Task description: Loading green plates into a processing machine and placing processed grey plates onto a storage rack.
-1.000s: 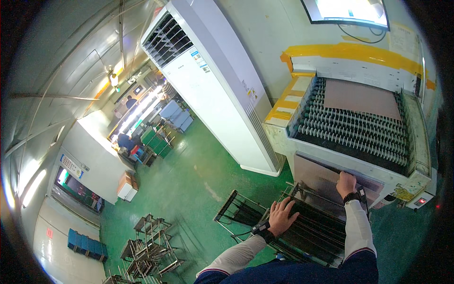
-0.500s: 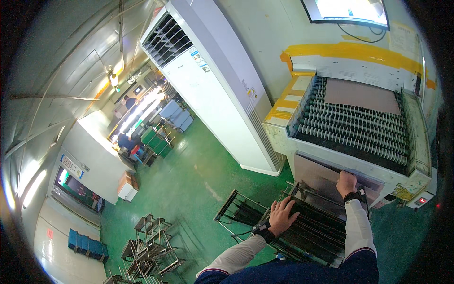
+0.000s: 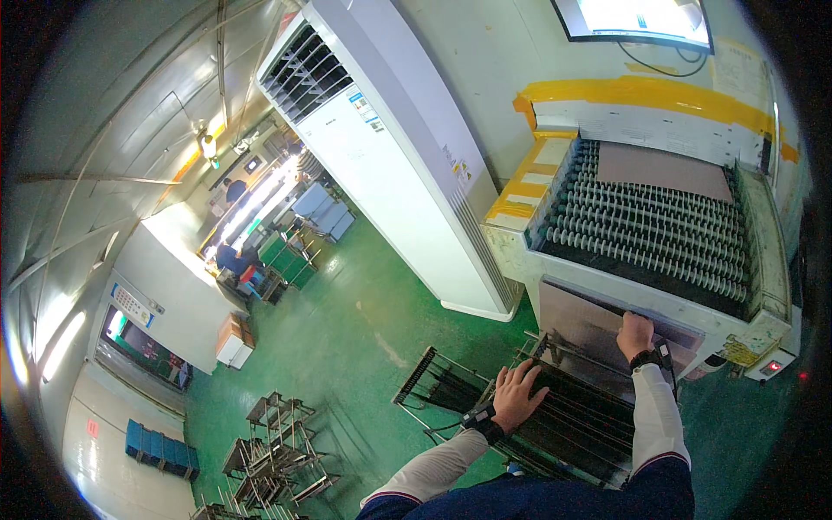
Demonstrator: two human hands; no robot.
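A flat pinkish-brown panel (image 3: 576,314) leans upright against the front of the roller machine, at the far end of a metal rack (image 3: 576,416) with dark slots. My right hand (image 3: 635,336) is closed over the panel's upper edge. Lying on the left side of the rack, my left hand (image 3: 517,396) has its fingers spread and holds nothing. Another flat pinkish-brown panel (image 3: 663,169) lies at the back of the machine's rollers (image 3: 646,238). Both my wrists wear black bands. The panel's lower edge is hidden behind the rack.
A tall white air conditioner (image 3: 390,173) stands left of the roller machine (image 3: 517,247). More metal racks (image 3: 277,451) stand on the green floor at the lower left. A screen (image 3: 637,22) hangs on the wall. People (image 3: 232,258) sit at a lit bench far off.
The panel on the rollers has shifted slightly farther back, away from me. My two hands and the panel at the rack look the same.
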